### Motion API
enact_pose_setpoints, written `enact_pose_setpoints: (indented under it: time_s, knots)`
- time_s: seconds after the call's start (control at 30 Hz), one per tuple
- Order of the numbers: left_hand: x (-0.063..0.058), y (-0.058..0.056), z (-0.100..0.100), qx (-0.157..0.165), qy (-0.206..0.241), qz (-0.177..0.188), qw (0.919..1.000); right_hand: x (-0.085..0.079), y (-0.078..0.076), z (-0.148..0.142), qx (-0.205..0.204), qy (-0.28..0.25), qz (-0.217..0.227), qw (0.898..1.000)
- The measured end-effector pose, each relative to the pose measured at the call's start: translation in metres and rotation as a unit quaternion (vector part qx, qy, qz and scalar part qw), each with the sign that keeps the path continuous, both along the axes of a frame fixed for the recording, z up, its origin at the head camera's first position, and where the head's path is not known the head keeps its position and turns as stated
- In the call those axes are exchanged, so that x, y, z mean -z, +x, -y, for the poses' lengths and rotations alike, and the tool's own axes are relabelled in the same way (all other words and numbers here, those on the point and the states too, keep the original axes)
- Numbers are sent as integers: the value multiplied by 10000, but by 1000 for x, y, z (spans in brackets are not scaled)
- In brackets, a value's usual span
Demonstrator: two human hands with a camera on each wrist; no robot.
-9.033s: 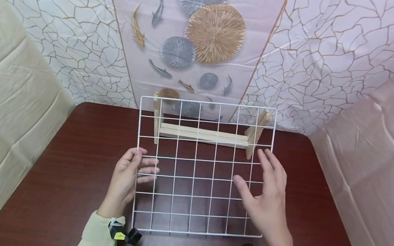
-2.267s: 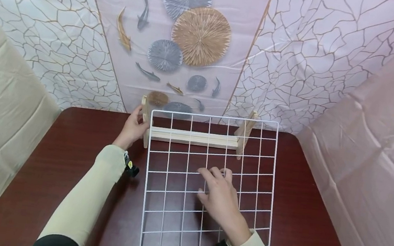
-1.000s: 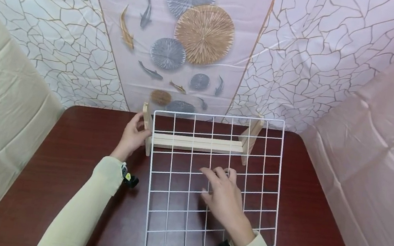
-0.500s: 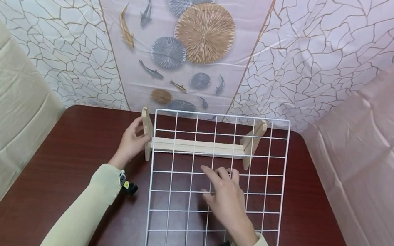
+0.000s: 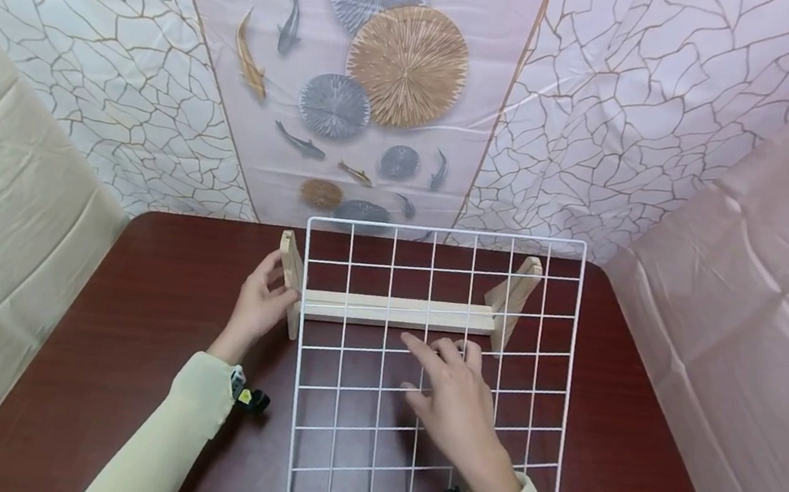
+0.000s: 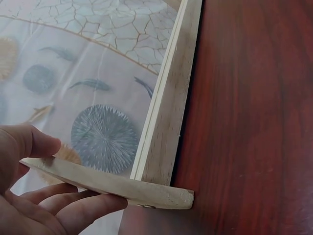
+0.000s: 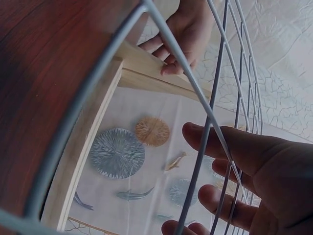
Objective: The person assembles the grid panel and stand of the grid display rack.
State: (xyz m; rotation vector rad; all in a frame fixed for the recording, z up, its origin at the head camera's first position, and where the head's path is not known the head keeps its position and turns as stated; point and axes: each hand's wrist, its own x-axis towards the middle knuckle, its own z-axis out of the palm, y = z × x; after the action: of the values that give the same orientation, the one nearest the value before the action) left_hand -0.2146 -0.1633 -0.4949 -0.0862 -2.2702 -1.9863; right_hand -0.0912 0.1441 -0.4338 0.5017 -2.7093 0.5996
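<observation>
You have before you a white wire grid [image 5: 381,390] in square mesh and a pale yellow wooden stand [image 5: 405,319]. Your sleeves [image 5: 147,447] are light cream. The table [image 5: 103,323] is dark reddish brown. The back cloth [image 5: 470,139] has golden crack lines on white, also grey and golden discs [image 5: 408,67] and fish [image 5: 248,57] on pale pink

Dark red-brown, wood-grained table [image 5: 635,473], 1 pale wooden stand [image 5: 405,320] resting on it
</observation>
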Motion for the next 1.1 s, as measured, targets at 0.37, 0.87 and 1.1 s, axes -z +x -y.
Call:
enact_pose_setpoints:
  time_s: [0.37,0.87,1.1]
  knots:
    - [1,21,-3,106,145,-56,9998,-3,3,-2,70,7,-13,10000]
    - [3,41,-3,-5,83,-385,9992,-5,2,-5,142,6,-63,9999]
    - [2,51,-3,23,93,-382,9992,-6,2,-5,107,-11,-57,9999]
